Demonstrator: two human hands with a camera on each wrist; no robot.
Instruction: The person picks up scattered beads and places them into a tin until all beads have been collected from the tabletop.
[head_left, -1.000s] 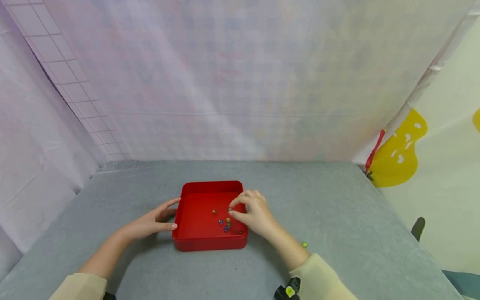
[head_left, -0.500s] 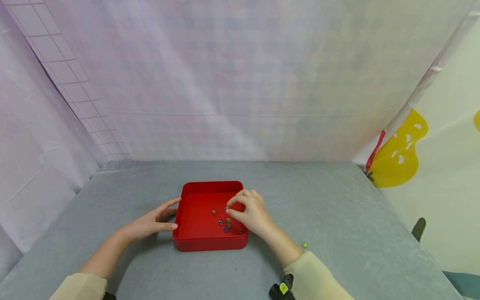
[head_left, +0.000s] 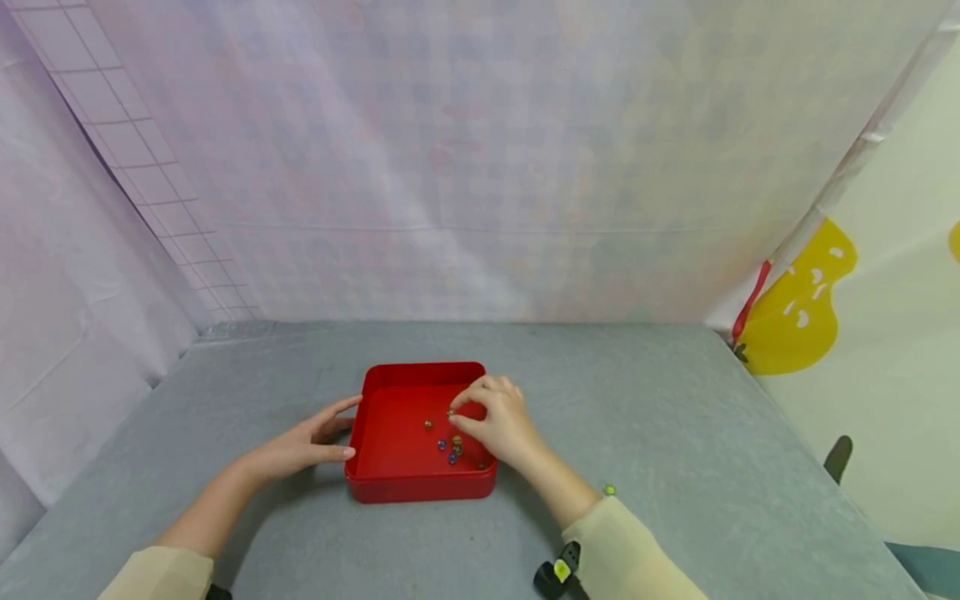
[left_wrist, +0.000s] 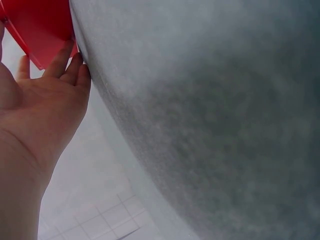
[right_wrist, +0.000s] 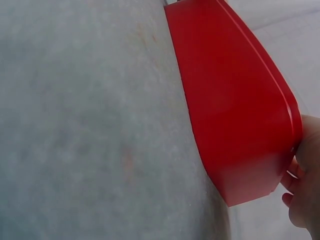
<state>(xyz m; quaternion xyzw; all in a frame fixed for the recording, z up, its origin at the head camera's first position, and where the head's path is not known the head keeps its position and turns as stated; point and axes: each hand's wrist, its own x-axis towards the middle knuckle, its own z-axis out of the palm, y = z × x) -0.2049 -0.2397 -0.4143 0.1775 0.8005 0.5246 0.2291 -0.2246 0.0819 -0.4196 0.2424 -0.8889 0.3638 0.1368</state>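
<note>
Basically, your right hand (head_left: pixel 495 422) is the nearer one: its fingers pinch a small bead (head_left: pixel 452 412) over the tray (head_left: pixel 412 489), and the loose beads (head_left: pixel 442 444) lie on the tray floor, mostly just toward you from those fingertips. They look round, so no long axis to care about. Your left hand (head_left: pixel 300 446) has its fingers apart, touching the left wall. Right wrist view hides the loose beads behind the wall; head view shows them.

The grey table (head_left: pixel 675 400) carries a red tray (head_left: pixel 420 490) and a small yellow-green piece (head_left: pixel 610 489).
</note>
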